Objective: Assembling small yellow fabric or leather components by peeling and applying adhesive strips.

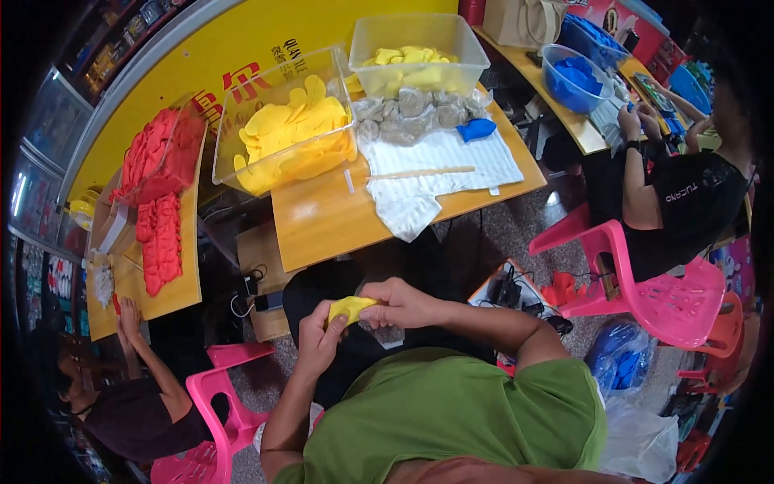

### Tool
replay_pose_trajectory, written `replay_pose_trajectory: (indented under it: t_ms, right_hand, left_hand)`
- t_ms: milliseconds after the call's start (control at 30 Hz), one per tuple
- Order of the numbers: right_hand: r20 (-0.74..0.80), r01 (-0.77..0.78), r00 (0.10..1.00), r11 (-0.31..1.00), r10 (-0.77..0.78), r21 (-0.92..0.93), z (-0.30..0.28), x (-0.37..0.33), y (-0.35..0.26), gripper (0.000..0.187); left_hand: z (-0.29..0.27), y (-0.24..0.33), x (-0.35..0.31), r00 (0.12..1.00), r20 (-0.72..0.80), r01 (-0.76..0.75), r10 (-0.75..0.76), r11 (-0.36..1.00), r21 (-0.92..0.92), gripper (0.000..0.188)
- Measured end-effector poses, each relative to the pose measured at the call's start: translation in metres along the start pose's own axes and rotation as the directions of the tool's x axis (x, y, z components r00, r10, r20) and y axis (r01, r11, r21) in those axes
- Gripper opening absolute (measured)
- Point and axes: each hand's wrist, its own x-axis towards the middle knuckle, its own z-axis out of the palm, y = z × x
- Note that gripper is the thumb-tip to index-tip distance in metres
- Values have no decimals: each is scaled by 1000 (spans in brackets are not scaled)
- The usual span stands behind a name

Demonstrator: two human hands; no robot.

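Observation:
Above my lap, a small soft yellow piece [351,307] is stretched between both hands. My left hand [320,332] is closed on its left end, with the thumb pressed to it. At its right end my right hand [401,304] is closed too, the fingers bent around it. On the table [310,230] in front lies a white cloth [484,165] with a thin wooden stick [423,173] across it. A plump blue piece [476,130] rests on the cloth, beside grey-brown lumps [413,105] in clear plastic.
A clear bin [352,113] of flat yellow pieces [294,125] and another bin [476,60] stand at the back. Left, a person [149,395] works beside stacked red pieces [160,242]. Right, another person [685,194] sits on a pink chair [653,286], near a bowl [576,78] of blue pieces.

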Motion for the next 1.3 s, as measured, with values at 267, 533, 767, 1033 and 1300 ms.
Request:
replay_pose_trajectory:
  t_ms: [267,533,767,1033,1300]
  right_hand:
    - [30,153,988,943,-151,-296,-11,9,-3,24]
    - [-479,-26,876,987,-55,-161,-127,34,-38,19]
    - [-818,200,518,965,-251,-170,-299,91,-135,27]
    - [-412,-8,523,479,-746,-878,-300,181,-157,32]
    - [184,153,970,-190,-159,-970,-194,333,-99,13]
  left_hand:
    - [5,4,19,961,39,-272,274,909,317,18]
    - [-35,-33,111,911,-368,-84,188,956,279,25]
    - [-56,-73,172,833,-311,11,457,550,835,42]
    - [-52,-68,175,884,-309,80,352,536,840,46]
    - [-60,-72,174,899,-280,43,338,566,823,45]
